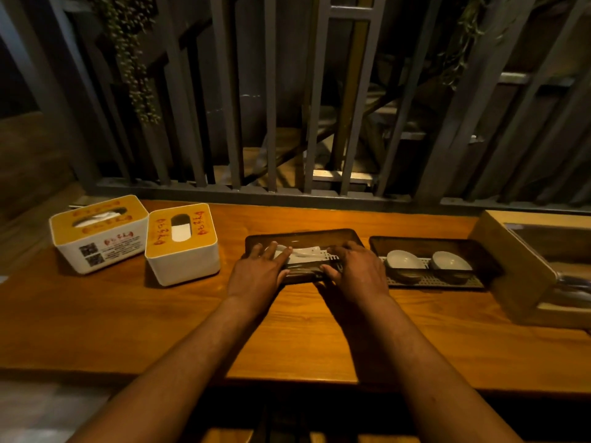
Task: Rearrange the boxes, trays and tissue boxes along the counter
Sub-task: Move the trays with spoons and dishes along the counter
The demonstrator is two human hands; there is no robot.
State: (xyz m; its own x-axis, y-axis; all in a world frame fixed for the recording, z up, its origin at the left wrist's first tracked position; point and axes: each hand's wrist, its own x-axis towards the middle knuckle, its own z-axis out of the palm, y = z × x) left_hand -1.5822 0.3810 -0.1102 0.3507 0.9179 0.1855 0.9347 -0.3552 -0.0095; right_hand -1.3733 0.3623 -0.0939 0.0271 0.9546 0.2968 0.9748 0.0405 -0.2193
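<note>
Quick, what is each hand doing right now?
Left hand: grips the near edge of the dark tray, fingers over it, thumb at the front.
Right hand: grips the same tray.

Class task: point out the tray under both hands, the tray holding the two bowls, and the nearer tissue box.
Tray under hands point(303, 235): head view, far rim.
Bowl tray point(425, 242): head view, far rim.
Nearer tissue box point(184, 265): head view, white front wall.

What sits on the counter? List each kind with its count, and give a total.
White tissue boxes with yellow wooden lids: 2
Dark rectangular plastic trays: 2
Small white ceramic bowls, both in the right tray: 2
Light wooden box at the right edge: 1
Total: 7
</note>
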